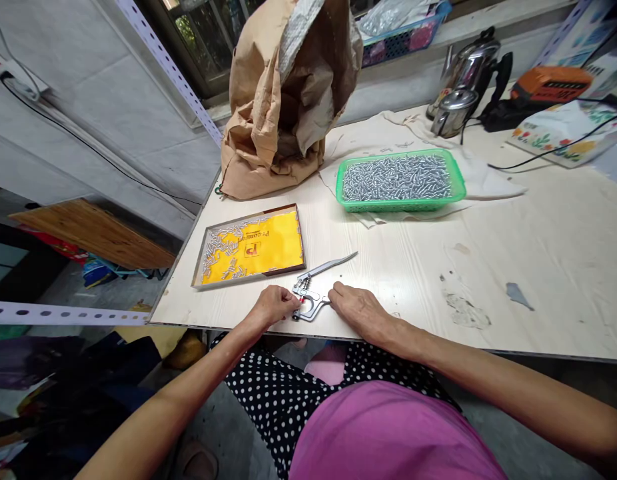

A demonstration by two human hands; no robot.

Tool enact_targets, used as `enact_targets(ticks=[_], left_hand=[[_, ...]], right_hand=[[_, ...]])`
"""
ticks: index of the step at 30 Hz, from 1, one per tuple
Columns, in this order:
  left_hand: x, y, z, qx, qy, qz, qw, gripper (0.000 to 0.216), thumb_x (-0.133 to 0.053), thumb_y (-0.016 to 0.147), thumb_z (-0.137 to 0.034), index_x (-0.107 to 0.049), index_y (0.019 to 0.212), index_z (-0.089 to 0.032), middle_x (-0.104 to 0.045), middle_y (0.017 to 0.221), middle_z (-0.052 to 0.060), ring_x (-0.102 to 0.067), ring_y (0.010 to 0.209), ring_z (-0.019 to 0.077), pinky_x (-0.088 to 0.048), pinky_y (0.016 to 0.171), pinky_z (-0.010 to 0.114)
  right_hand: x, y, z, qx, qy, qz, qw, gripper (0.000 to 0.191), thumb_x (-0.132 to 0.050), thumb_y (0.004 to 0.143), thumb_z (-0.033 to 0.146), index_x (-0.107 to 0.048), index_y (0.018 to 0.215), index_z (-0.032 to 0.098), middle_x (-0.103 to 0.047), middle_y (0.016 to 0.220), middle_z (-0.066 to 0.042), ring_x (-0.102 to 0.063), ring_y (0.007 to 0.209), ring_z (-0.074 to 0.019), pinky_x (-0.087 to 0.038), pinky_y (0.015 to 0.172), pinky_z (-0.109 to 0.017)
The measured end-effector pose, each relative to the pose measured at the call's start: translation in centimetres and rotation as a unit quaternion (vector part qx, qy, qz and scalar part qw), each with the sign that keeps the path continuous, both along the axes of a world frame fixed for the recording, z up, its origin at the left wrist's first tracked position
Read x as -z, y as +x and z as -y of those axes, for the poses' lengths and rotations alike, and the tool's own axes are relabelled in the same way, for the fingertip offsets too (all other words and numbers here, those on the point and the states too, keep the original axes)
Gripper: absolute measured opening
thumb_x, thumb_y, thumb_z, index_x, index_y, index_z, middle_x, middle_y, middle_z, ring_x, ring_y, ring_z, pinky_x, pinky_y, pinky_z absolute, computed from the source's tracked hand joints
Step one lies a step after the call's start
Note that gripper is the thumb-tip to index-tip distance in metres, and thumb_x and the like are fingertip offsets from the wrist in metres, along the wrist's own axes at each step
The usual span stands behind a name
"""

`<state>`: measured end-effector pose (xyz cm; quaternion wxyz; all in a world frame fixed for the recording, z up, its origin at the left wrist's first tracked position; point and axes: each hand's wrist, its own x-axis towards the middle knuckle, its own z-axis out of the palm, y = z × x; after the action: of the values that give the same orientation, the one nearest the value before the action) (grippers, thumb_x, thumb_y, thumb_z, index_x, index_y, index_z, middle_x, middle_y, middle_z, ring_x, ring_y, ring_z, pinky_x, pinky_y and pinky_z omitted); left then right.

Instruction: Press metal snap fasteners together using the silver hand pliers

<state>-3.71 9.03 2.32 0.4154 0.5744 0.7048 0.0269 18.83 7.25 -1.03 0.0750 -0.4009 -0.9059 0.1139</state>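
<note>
A pair of silver hand pliers (314,303), with a spring, a C-shaped jaw and a long upper handle slanting away, lies near the table's front edge. My right hand (361,308) is closed round the end of its lower handle. At the jaw, the fingers of my left hand (277,305) are pinched together; a small red bit shows beside the fingertips, and what they hold is hidden. Just beyond my left hand sits a shallow tray (284,270) with a yellow lining and many small metal pieces, mostly in its left part.
A green basket (403,205) full of small silvery metal pieces rests on a cloth. Behind stands a large open brown paper sack (273,180). A kettle (481,60), a small metal pot (453,113) and an orange box-like device (553,83) are at the back right.
</note>
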Motion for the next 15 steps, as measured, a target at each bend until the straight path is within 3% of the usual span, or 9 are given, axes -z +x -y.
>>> enact_targets(ticks=[7, 15], left_hand=[[-0.98, 0.56, -0.93, 0.054, -0.044, -0.016, 0.997, 0.023, -0.061, 0.067, -0.034, -0.059, 0.055, -0.015, -0.051, 0.047, -0.003, -0.046, 0.044, 0.011, -0.034, 0.045, 0.021], [-0.78, 0.65, -0.62, -0.033, -0.103, 0.049, 0.993, 0.022, -0.065, 0.066, -0.036, -0.062, 0.064, -0.014, -0.055, 0.051, -0.002, -0.05, 0.048, 0.0123, -0.044, 0.049, 0.023]], right_hand=[[-0.67, -0.04, 0.16, 0.006, -0.009, 0.003, 1.0, 0.017, -0.045, 0.089, 0.001, -0.054, 0.091, 0.015, -0.058, 0.09, -0.006, -0.052, 0.075, -0.0168, -0.03, 0.058, -0.029], [-0.48, -0.01, 0.16, 0.002, 0.001, -0.001, 1.0, 0.015, -0.046, 0.09, 0.003, -0.054, 0.09, 0.016, -0.057, 0.09, -0.006, -0.052, 0.073, -0.0167, -0.029, 0.057, -0.03]])
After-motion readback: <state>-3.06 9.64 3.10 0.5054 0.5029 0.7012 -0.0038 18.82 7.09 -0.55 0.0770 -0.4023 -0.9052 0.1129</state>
